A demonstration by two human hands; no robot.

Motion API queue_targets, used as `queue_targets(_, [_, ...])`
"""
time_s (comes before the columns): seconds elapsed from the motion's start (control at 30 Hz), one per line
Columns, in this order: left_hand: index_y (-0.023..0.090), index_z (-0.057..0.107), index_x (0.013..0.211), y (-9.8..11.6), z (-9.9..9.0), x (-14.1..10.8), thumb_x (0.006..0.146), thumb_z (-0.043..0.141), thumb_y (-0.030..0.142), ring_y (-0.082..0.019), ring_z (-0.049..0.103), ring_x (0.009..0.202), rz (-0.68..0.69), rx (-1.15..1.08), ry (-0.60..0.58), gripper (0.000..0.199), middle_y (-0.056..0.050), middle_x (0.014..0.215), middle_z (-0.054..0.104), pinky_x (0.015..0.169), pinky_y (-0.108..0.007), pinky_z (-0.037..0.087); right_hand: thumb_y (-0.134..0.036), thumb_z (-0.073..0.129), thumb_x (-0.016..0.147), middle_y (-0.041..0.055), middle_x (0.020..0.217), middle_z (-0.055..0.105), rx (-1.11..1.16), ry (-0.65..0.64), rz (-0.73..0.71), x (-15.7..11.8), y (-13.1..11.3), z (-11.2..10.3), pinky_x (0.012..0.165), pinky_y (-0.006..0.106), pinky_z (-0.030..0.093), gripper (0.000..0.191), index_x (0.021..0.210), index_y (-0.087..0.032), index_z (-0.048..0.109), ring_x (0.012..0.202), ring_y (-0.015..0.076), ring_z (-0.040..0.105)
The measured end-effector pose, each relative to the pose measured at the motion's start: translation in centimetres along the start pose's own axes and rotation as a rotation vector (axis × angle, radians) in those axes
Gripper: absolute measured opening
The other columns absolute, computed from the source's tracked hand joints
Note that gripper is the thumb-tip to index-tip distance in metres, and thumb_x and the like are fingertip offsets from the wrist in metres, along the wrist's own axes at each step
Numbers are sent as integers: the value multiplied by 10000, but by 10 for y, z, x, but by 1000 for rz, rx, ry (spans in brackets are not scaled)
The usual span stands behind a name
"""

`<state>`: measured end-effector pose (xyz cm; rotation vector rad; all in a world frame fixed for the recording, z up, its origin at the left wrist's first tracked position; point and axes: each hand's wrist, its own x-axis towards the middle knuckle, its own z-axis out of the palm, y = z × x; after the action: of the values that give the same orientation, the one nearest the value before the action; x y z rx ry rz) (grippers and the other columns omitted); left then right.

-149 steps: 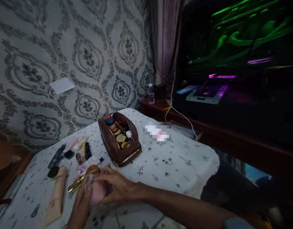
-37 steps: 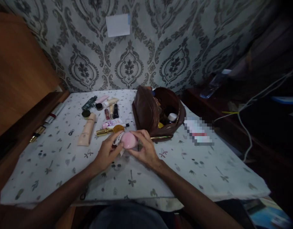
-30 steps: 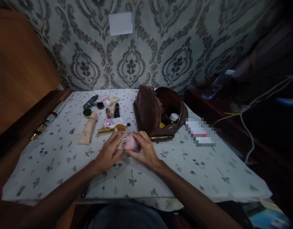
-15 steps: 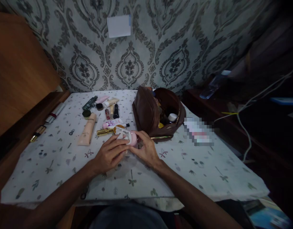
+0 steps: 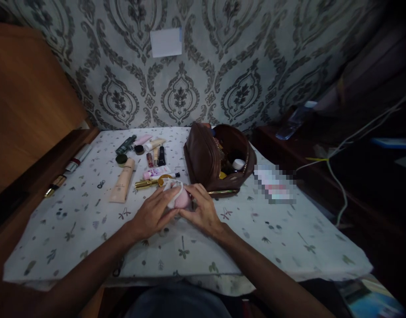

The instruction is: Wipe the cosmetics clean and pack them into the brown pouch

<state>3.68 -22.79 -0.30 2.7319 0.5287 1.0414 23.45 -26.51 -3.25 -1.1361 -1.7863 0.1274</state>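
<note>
Over the table (image 5: 289,247), the left hand (image 5: 153,215) pressed a tissue (image 5: 171,204) to the jar (image 5: 182,201), fingers curled round it; the right hand (image 5: 203,209) gripped the jar's other side. Just beyond lay a gold tube (image 5: 146,184), left of the open bag (image 5: 203,157).

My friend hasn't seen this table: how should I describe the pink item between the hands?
Find the open brown bag on the table. Nearer the camera, the left hand and right hand hold the pink item. Unlike the tubes to its left, it is rounded, with white material against it.
</note>
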Motion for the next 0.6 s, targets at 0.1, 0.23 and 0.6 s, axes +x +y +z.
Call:
queue_targets(0.1, [197,383,1451,-2,4,-3,971,535,265,-250,587,1236,-98,19,47,508,-146,1318,618,1048,-425,495,-390,731,811,86,1035,649,-3,54,38,1,-1,0,838,406,524,471,1223,-204,601,944,252,598])
queue_targets(0.23, [205,486,1344,-3,8,-6,968,544,274,-221,652,1099,-162,-8,119,386,-105,1164,669,958,-376,545,-399,748,795,84,1050,670,34,110,69,2,-1,0,846,397,534,481,1218,-218,607,954,251,627])
queue_targets(0.6, [202,457,1385,-5,7,-6,945,576,276,-246,584,1243,-214,-131,106,462,-132,1322,617,1043,-405,485,-324,738,759,87,1149,657,251,32,217,-1,-6,2,905,363,549,522,1241,-215,570,1041,222,649])
